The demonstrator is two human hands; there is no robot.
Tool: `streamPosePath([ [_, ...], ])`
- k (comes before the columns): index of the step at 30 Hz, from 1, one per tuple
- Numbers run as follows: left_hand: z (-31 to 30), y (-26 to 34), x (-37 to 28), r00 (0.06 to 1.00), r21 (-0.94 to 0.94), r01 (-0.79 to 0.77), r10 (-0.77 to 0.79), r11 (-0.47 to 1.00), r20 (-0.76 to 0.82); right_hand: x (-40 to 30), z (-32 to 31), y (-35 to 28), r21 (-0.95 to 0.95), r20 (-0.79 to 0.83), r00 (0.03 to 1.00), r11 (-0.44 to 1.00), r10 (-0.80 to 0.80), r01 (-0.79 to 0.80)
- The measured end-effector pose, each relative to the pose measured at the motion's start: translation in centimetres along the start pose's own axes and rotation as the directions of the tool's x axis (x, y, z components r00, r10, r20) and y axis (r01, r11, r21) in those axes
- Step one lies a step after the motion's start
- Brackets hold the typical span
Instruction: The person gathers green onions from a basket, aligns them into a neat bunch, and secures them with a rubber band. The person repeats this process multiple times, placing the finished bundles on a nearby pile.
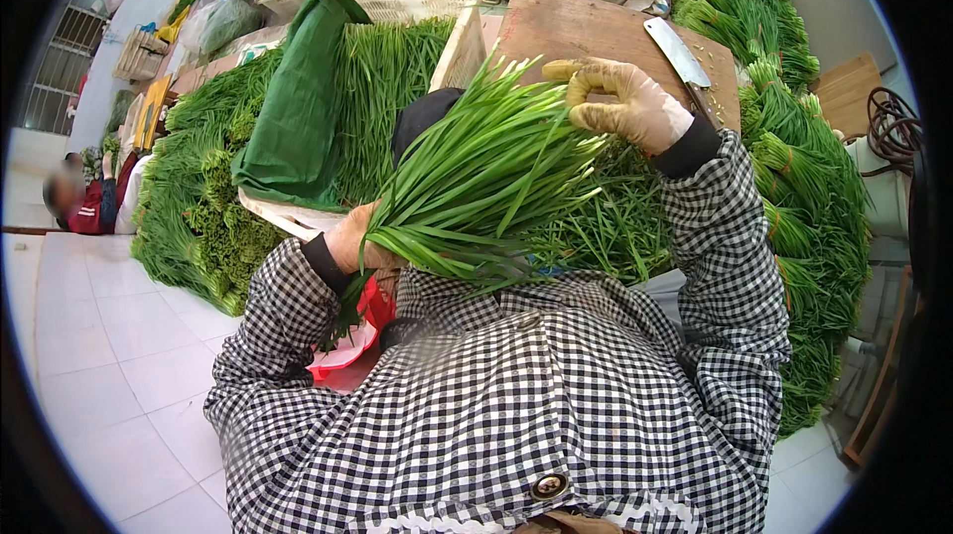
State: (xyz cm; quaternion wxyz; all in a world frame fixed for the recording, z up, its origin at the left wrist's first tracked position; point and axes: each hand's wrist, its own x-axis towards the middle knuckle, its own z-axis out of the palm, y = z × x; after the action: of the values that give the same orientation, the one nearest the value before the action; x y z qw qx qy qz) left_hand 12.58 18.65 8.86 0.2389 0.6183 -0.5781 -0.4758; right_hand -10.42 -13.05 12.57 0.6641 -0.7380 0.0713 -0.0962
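Note:
My left hand (365, 240), in a thin glove, is closed around the leafy end of a loose bunch of garlic chives (476, 177). The pale stem ends fan out towards the upper right. My right hand (622, 98), in a stained yellowish glove, is bent beside those stem ends, with thumb and fingertips curled near each other; whether a stalk lies between them cannot be told. Beyond it a cleaver (676, 50) lies on a wooden board (573, 24) among small cut scraps. Below the bunch is a heap of loose green leaves (618, 221).
A white plastic crate (458, 35) holds upright chives and a green cloth (301, 110). Chives are piled at left (216, 184) and, in tied bundles, at right (808, 214). A red plastic bag (376, 307) is by my left forearm. A person (97, 199) is at far left, another at top left.

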Motion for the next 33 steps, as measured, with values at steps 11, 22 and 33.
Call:
streamPosePath([
  [11,-5.2,4.3,-1.4,0.979,0.036,0.125,-0.117,0.992,-0.164,-5.2,-7.7,4.8,-0.863,-0.499,0.646,0.263,-0.578,-0.431],
  [22,-14.2,22.4,2.9,0.942,0.784,0.06,0.296,-0.618,0.16,-9.6,-6.6,11.0,-0.84,-0.323,0.873,0.315,0.367,-0.443],
  [33,-21.5,26.8,0.1,0.926,0.719,0.103,0.33,-0.687,0.183,0.0,-2.7,11.9,-0.237,0.077,0.981,0.959,0.176,-0.153],
])
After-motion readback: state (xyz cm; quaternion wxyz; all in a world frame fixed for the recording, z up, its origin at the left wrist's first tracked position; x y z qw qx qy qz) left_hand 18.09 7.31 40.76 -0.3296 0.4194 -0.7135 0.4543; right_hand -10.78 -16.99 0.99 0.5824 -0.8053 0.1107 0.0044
